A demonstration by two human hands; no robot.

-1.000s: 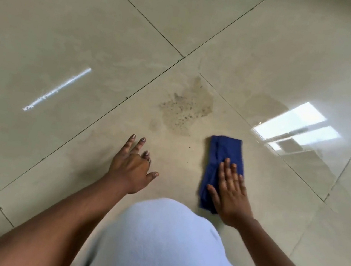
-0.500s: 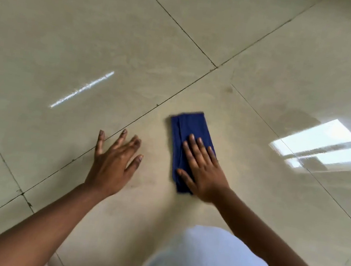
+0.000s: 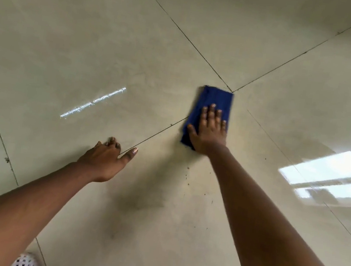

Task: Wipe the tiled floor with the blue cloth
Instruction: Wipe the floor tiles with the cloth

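While the right hand [image 3: 209, 131] is pressing flat on the blue cloth [image 3: 213, 102], its fingers [image 3: 211, 113] are lying straight and slightly spread across the fabric, thumb out to the side, so it's pushing down with an open palm rather than gripping anything. That cloth is folded into a longish rectangle and is sitting on the tiled floor [image 3: 92, 42] with its far corner just about touching the spot where four tiles meet, and it's covering part of the grout line [image 3: 154, 133] that's running diagonally back toward the other hand.

The left hand [image 3: 104, 160] is bracing on the floor off to the side, well apart from the cloth. It's resting up on its fingertips, fingers bent and bunched together, thumb sticking out and lying right across that same grout line. It isn't holding anything.

Both forearms are reaching out bare from the bottom of the view. Some small dark specks [image 3: 188, 179] are lying scattered on the tile between the two arms, just behind the cloth. A bright window reflection [image 3: 327, 172] is shining on the glossy tile to the right, and a thin streak of glare [image 3: 93, 102] is showing on the left tile.
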